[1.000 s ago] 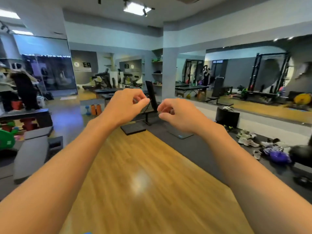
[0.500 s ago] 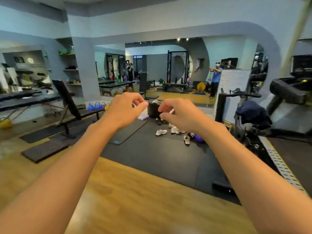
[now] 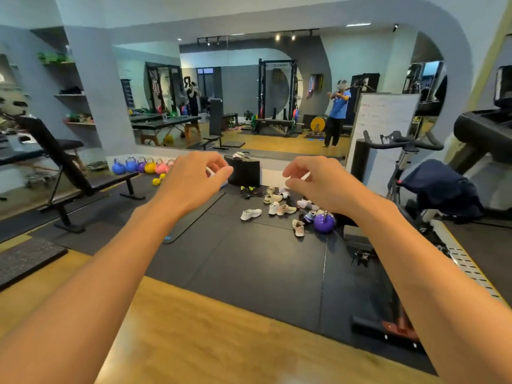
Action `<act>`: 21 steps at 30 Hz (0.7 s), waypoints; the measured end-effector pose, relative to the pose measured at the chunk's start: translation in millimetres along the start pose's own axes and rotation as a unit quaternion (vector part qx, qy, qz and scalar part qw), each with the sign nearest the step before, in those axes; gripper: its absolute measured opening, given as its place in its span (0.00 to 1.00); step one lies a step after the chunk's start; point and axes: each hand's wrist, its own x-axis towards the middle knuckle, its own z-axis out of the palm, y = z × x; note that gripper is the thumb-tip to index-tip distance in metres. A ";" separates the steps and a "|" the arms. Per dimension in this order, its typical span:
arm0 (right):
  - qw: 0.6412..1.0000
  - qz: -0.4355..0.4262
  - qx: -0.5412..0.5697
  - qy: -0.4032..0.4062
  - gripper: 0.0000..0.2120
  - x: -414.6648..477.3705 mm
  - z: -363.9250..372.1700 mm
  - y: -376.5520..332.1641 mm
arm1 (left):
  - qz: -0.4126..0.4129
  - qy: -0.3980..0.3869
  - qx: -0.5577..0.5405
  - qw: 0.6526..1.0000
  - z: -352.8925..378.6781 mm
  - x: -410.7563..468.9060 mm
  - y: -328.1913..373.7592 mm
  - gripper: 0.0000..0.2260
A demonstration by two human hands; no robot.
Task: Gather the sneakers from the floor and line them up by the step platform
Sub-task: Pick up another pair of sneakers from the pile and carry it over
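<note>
Sneakers (image 3: pixel 250 214) are scattered on the black mat (image 3: pixel 249 259), just past the fingertips, mostly below the right hand (image 3: pixel 321 187). The black platform (image 3: pixel 245 173) shows between both hands. The left hand (image 3: pixel 194 184) and the right one have loosely curled fingers, pinching nothing. A purple kettlebell (image 3: pixel 323 223) sits beside the shoes.

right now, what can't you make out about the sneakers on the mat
Head view: the right hand covers part of the sneakers, so their count is unsure.
Head view: the purple kettlebell hides part of the shoes beside it.
Head view: the pale item on the black box is too small to identify.
Head view: the left hand covers whatever lies behind it.
</note>
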 end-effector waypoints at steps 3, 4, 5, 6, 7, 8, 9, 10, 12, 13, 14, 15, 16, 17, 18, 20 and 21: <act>1.000 0.004 -0.022 0.020 0.08 56.9 15.0 37.4 | 0.019 -0.003 -0.005 1.000 41.4 61.1 -35.1 0.07; 0.999 0.010 -0.029 0.022 0.08 75.9 19.8 47.8 | 0.023 -0.002 -0.011 1.000 55.4 81.9 -45.5 0.07; 0.999 0.018 -0.034 0.023 0.09 95.5 23.8 57.4 | 0.029 -0.003 -0.024 0.999 68.9 103.9 -55.1 0.07; 0.999 0.026 -0.037 0.024 0.09 115.8 26.4 67.1 | 0.037 -0.007 -0.038 0.999 82.2 127.5 -63.4 0.07; 0.998 0.037 -0.038 0.028 0.09 135.9 28.7 77.7 | 0.047 -0.013 -0.049 0.998 95.9 151.9 -70.9 0.08; 0.998 0.049 -0.038 0.032 0.10 154.9 31.0 88.4 | 0.056 -0.020 -0.054 0.997 109.3 175.5 -78.0 0.09; 0.997 0.057 -0.039 0.034 0.09 173.1 33.3 99.2 | 0.066 -0.024 -0.059 0.996 122.0 198.3 -84.6 0.09; 0.997 0.062 -0.042 0.035 0.09 191.7 35.1 110.7 | 0.076 -0.024 -0.064 0.995 134.6 221.4 -91.1 0.09; 0.995 0.074 -0.045 0.038 0.09 228.1 38.5 135.0 | 0.087 -0.029 -0.079 0.993 161.9 265.9 -102.8 0.08; 0.995 0.082 -0.044 0.041 0.09 244.4 40.8 147.4 | 0.089 -0.036 -0.087 0.992 176.2 285.5 -108.1 0.08; 0.994 0.088 -0.045 0.044 0.09 260.8 43.3 160.7 | 0.090 -0.043 -0.094 0.991 190.7 304.8 -113.5 0.08; 0.994 0.091 -0.048 0.047 0.09 278.3 46.1 174.7 | 0.092 -0.047 -0.099 0.990 205.2 324.2 -119.4 0.08; 0.993 0.094 -0.052 0.050 0.09 296.7 49.3 189.1 | 0.095 -0.048 -0.101 0.989 219.8 343.8 -126.0 0.08; 0.993 0.095 -0.056 0.051 0.09 316.2 53.7 203.9 | 0.098 -0.047 -0.103 0.989 234.5 363.2 -133.5 0.08; 0.993 0.093 -0.058 0.050 0.09 336.3 58.8 218.8 | 0.102 -0.045 -0.105 0.988 248.8 382.2 -141.2 0.09; 0.994 0.084 -0.055 0.049 0.09 378.1 70.1 248.6 | 0.108 -0.045 -0.103 0.988 276.7 419.1 -155.6 0.10; 0.994 0.080 -0.050 0.050 0.09 400.4 74.9 263.3 | 0.106 -0.047 -0.099 0.988 289.7 438.4 -163.0 0.10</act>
